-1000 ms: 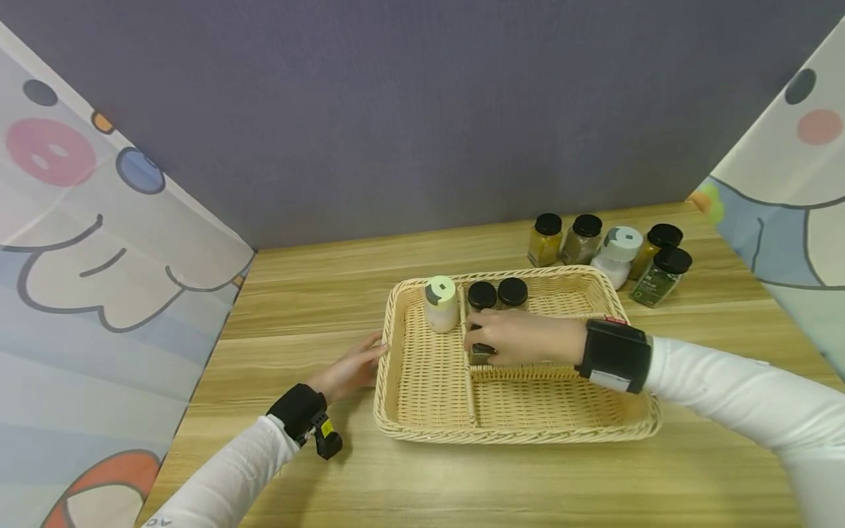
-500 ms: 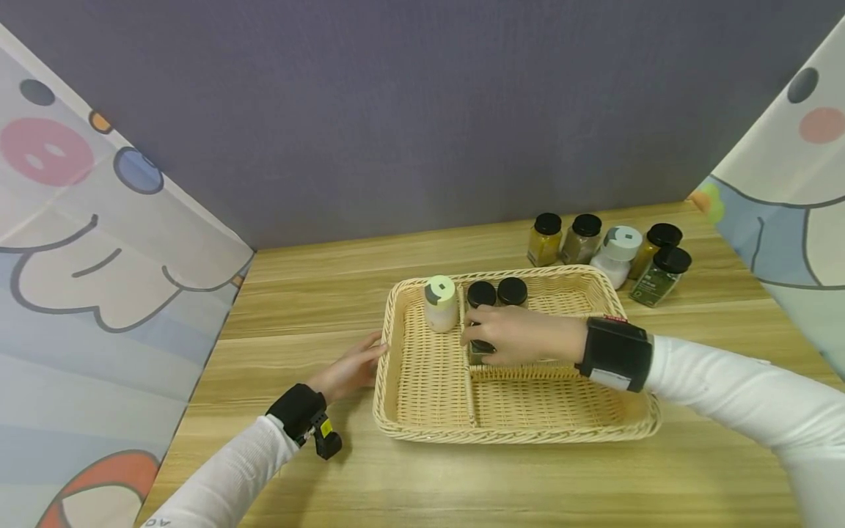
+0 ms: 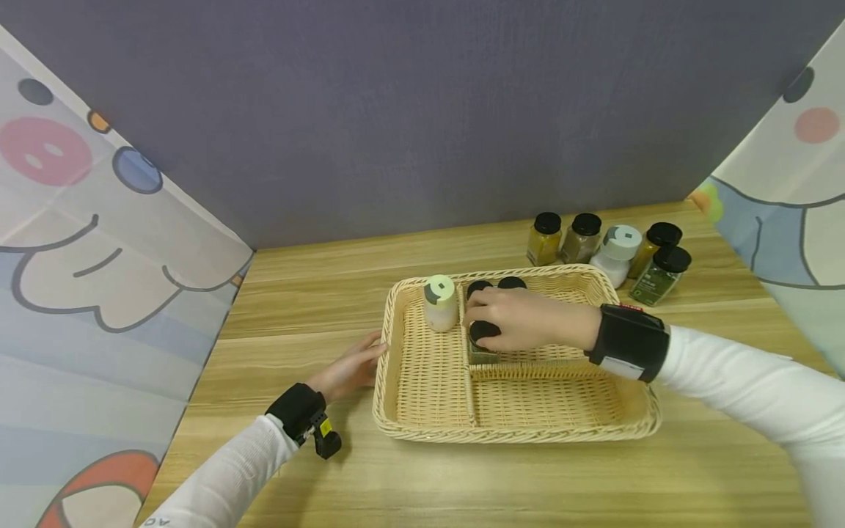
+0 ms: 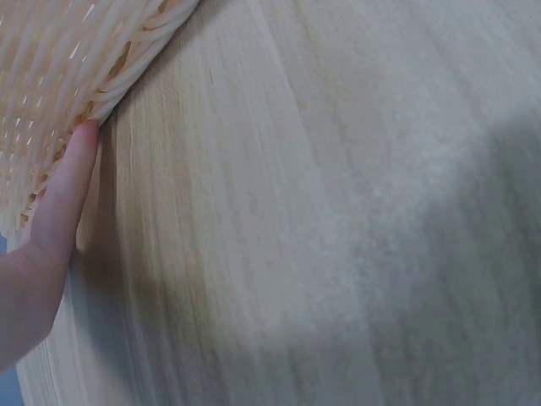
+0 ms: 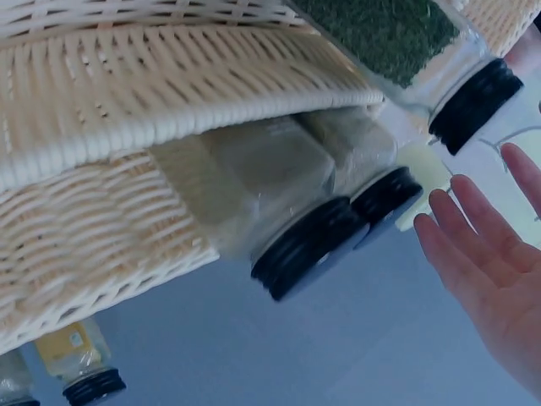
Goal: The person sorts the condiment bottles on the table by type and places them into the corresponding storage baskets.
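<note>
Inside the wicker basket [image 3: 515,437], at the left end of the compartment between two woven cross dividers: an upright, flat-sided clear jar of dried green herb flakes [image 5: 385,34] under a black ridged lid [image 5: 476,105]. Just over it, the right hand [image 3: 518,315], fingers stretched out and apart from the lid in the right wrist view, seemingly grasping nothing; thumb contact hard to tell. Against the basket's left outer wall, the left hand [image 3: 350,369], fingers laid along the weave without clenching.

Probably light, with only dry flakes for contents; stiff, likely slick on the sides, and breakable if glass, though glass or plastic impossible to tell. Best held by the ridged lid, pinched from above, given the lengthwise divider [image 3: 471,396] just beside. Top-heavy enough, perhaps, to tip from a high sideways nudge; straight-down pressure safer.
</note>
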{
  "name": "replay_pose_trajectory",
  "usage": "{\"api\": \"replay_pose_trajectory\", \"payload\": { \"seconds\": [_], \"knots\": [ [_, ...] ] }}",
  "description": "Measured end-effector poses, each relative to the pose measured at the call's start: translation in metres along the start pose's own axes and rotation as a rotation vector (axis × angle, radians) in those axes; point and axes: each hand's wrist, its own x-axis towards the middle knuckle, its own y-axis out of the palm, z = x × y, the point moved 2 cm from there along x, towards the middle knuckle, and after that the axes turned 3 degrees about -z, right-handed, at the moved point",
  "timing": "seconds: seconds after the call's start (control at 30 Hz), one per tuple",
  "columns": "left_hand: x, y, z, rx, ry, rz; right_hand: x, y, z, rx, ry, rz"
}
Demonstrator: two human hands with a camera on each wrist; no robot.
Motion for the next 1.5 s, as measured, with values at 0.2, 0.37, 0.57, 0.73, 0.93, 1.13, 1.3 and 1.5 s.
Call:
{"api": "replay_pose_trajectory", "payload": {
  "seconds": [0.2, 0.37, 0.57, 0.73, 0.93, 1.13, 1.3, 1.5],
  "knots": [
    [0.0, 0.0, -0.001, 0.003, 0.002, -0.004, -0.003, -0.007, -0.003, -0.013, 0.0, -0.034],
    [-0.001, 0.0, -0.001, -0.001, 0.004, 0.002, -0.007, -0.011, -0.008, -0.021, 0.039, -0.048],
    [-0.001, 0.0, 0.0, -0.007, 0.006, 0.01, -0.012, -0.017, -0.018, -0.021, 0.092, -0.067],
    [0.0, 0.0, 0.001, -0.001, 0.006, 0.004, -0.015, -0.02, -0.027, -0.015, 0.117, -0.107],
    [-0.001, 0.0, 0.001, 0.002, 0.006, -0.003, -0.018, -0.025, -0.039, -0.032, 0.15, -0.112],
    [-0.001, 0.001, 0.001, -0.001, 0.005, -0.001, -0.024, -0.033, -0.052, -0.04, 0.204, -0.107],
    [-0.001, 0.001, 0.0, -0.005, 0.007, 0.0, -0.031, -0.036, -0.065, -0.034, 0.245, -0.113],
    [-0.001, 0.002, -0.001, -0.005, 0.011, -0.002, -0.039, -0.039, -0.08, -0.053, 0.259, -0.146]
  ]
}}
